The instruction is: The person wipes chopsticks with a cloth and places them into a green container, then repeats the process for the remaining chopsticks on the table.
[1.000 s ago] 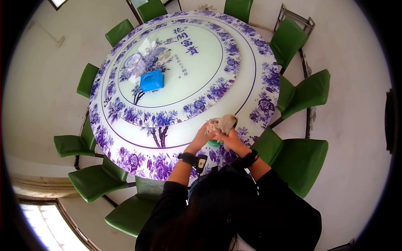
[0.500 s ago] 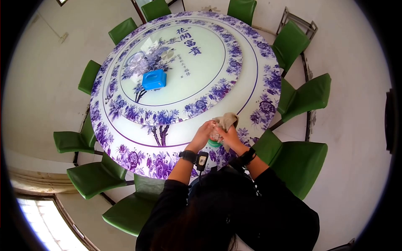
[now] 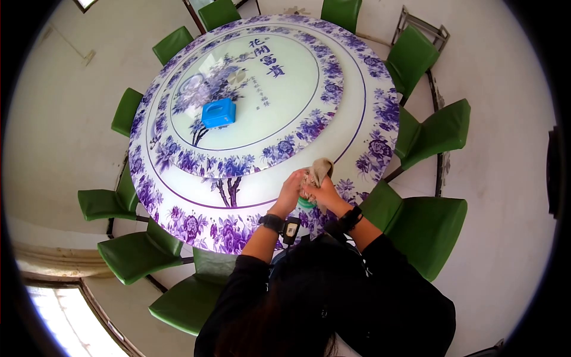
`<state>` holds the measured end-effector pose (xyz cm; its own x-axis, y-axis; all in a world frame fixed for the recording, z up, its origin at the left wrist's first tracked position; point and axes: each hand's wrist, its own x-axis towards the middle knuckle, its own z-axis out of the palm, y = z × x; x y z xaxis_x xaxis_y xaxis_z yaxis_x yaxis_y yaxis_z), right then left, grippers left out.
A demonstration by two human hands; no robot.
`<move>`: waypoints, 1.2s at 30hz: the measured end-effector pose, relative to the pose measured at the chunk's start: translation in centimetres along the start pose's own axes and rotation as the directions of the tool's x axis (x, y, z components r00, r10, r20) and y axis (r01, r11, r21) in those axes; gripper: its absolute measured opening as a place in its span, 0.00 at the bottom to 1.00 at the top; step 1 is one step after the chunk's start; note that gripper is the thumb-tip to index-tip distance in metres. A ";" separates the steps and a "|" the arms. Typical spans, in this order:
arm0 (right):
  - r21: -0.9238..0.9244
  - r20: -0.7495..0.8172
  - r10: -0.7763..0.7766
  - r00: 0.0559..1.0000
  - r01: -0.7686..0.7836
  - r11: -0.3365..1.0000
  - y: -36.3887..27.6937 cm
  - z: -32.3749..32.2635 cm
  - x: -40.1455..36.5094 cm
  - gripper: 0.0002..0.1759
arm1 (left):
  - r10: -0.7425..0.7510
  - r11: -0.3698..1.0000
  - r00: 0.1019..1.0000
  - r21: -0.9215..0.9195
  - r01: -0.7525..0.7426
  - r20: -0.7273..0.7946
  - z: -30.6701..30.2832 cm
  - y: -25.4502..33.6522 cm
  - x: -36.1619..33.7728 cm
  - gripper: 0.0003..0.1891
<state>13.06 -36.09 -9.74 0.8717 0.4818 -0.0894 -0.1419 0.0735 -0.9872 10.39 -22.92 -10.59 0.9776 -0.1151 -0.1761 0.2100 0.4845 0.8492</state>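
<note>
Both hands meet over the near right edge of the table, fingers closed round a small jar (image 3: 307, 178) with a green end (image 3: 306, 203) facing me. My left hand (image 3: 291, 185) grips the jar from the left side. On the right, my right hand (image 3: 324, 191) is closed on a beige cloth (image 3: 322, 169), which bunches up beyond the fingers and presses against the jar. Part of the jar is hidden by the fingers and the cloth.
A round glass table (image 3: 262, 219) with purple flowers fills the middle, carrying a raised turntable (image 3: 279, 128). On the turntable sits a blue tissue box (image 3: 219, 113). Green chairs stand all round, one close at my right (image 3: 431, 235) and another at my left (image 3: 187, 300).
The cloth has shifted slightly and bunches narrower above the fingers. Both hands stay together on the jar at nearly the same spot.
</note>
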 end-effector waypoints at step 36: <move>-0.684 -0.325 -0.205 0.923 -0.080 0.725 2.0 -6.5 0.0 0.26 | 0.082 0.936 0.981 0.351 -0.015 -0.176 -1.5 -1.3 2.2 0.11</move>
<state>15.85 -41.57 -12.54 0.9863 0.1460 0.0763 0.1481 -0.5829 -0.7989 12.33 -22.52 -12.81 0.9784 0.0790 -0.1909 0.1776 0.1507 0.9725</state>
